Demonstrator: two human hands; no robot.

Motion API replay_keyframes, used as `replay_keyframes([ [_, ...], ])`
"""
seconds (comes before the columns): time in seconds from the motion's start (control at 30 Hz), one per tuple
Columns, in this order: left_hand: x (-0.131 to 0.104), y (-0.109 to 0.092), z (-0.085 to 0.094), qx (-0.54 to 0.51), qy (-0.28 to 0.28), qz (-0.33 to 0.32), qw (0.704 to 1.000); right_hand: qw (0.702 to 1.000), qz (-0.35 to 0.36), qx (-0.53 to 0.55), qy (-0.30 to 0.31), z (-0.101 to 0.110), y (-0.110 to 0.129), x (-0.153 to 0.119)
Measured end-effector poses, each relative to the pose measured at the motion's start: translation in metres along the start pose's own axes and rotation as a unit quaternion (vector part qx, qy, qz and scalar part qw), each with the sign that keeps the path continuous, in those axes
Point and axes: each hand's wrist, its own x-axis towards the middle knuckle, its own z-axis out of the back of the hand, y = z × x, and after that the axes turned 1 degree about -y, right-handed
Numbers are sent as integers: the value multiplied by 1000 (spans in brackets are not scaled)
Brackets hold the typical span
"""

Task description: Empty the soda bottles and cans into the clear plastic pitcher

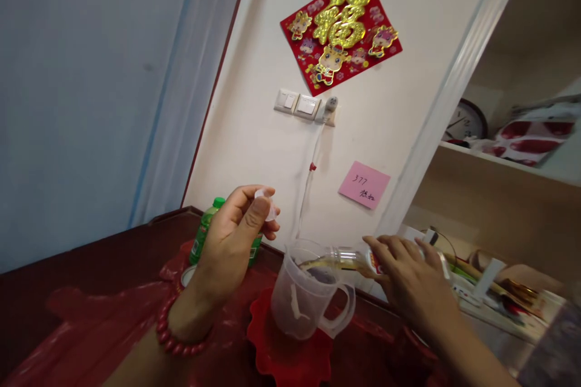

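My left hand (233,233), with a red bead bracelet on its wrist, pinches a small whitish translucent piece (267,204) between thumb and fingers. My right hand (403,269) is wrapped round a clear bottle (347,257) tilted to the left. Its neck is over the rim of a translucent plastic pitcher (295,302), and yellowish liquid runs from it into the pitcher. The pitcher stands upright on a red scalloped tray (290,366), its handle towards the right. Part of the bottle is hidden by my right hand.
Behind my left hand stands a green-capped bottle (203,231), with another green item partly hidden beside it. Red plastic sheeting (104,320) lies on the dark table. A white cord (305,193) hangs down the wall behind the pitcher. Cluttered shelves (508,166) are at the right.
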Motion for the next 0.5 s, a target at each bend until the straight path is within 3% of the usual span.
replay_keyframes([
  [0.5,5,1,6,20,-21,-16,999,991,110,-72,-38,25,12,23],
])
